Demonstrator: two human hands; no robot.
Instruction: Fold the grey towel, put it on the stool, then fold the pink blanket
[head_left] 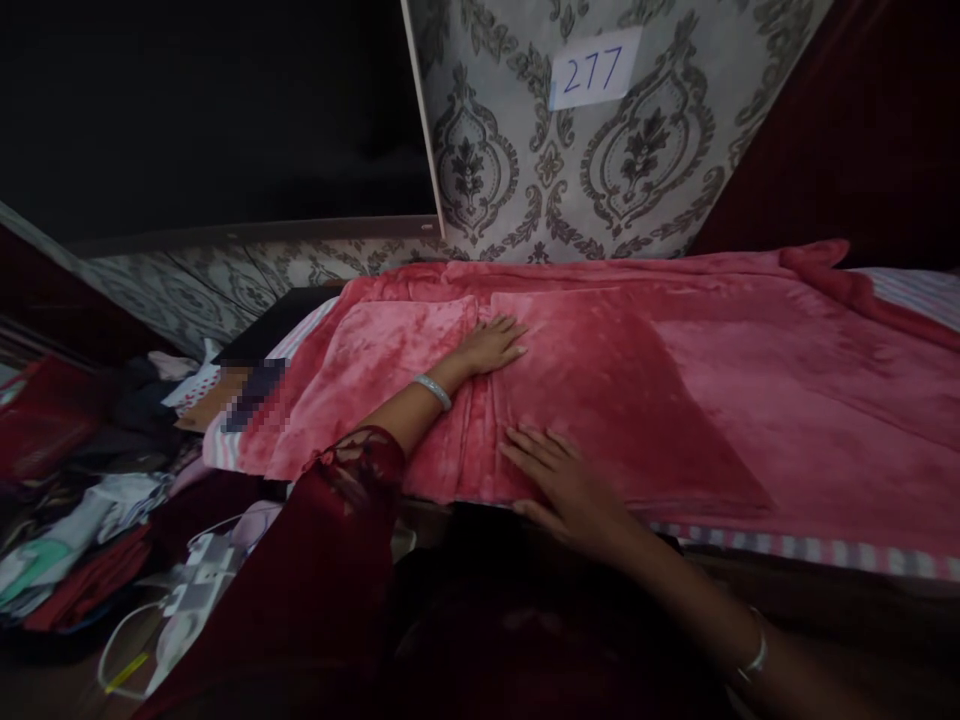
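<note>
A plush pink-red blanket (810,430) lies spread over a long surface, partly folded, with layered edges meeting in a seam at its middle. My left hand (491,345) rests flat on the fold near that seam, fingers stretched to the right. Closer to the front edge, my right hand (559,485) lies on the darker folded panel with its fingers extended and thumb apart. Neither hand grips the cloth. Each wrist wears a silvery bangle.
Striped cloth (795,548) shows beneath the blanket along the front. A large dark screen (225,110) stands behind on the left. Piled clothes (90,530) and a white power strip (202,575) with cables lie low on the left. Paper marked 277 (596,70) hangs on patterned wallpaper.
</note>
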